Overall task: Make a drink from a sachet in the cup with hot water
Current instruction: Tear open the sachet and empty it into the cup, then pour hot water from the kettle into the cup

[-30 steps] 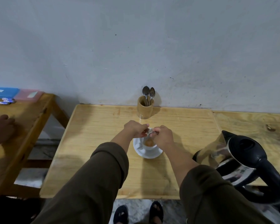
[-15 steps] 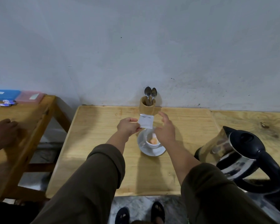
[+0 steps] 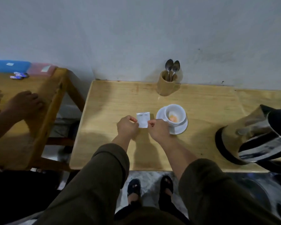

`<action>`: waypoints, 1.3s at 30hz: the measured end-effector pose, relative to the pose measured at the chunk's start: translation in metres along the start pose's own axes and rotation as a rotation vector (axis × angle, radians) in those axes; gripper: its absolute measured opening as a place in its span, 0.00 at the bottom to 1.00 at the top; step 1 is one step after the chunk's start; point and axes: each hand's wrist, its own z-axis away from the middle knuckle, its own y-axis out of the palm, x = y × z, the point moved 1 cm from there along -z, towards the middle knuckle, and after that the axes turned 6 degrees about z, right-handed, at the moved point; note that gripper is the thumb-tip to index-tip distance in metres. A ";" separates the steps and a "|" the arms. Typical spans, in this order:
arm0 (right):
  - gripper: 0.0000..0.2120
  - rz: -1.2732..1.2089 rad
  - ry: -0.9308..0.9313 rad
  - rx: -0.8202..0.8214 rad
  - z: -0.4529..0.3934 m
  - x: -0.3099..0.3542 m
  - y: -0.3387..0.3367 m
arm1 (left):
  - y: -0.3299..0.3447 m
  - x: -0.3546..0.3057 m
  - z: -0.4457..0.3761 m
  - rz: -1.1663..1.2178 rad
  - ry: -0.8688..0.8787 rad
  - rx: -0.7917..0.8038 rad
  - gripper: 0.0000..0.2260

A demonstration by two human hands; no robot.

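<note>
Left of the cup (image 3: 175, 116), sachet (image 3: 143, 119) pinched between left hand (image 3: 127, 127), right hand (image 3: 158, 131)

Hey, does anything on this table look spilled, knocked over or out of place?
Nothing stands out. The cup sits upright on its saucer with orange powder inside, none visible on the table. Both hands hold the sachet; the kettle stands upright.

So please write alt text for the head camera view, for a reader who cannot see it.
Two hands, left and right, pinch a small white sachet over a wooden table, just left of a white cup on a saucer with orange powder inside. A holder with two spoons stands by the wall, and a kettle sits at the right.
</note>
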 end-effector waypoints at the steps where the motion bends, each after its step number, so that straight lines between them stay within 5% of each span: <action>1: 0.10 0.046 -0.012 0.021 0.001 -0.002 0.006 | 0.002 0.005 -0.001 -0.011 0.001 0.003 0.08; 13: 0.18 0.324 -0.037 0.188 -0.005 -0.025 0.037 | 0.023 0.027 -0.017 -0.140 0.082 0.089 0.11; 24: 0.19 0.196 -0.086 0.106 0.012 -0.037 0.018 | 0.032 0.019 0.009 -0.206 0.090 -0.013 0.18; 32: 0.16 0.088 -0.149 -0.143 0.048 -0.083 -0.057 | 0.088 0.010 0.079 -0.233 0.106 0.035 0.20; 39: 0.15 0.142 -0.194 -0.483 0.087 -0.154 -0.128 | 0.169 0.000 0.150 -0.459 0.158 0.302 0.21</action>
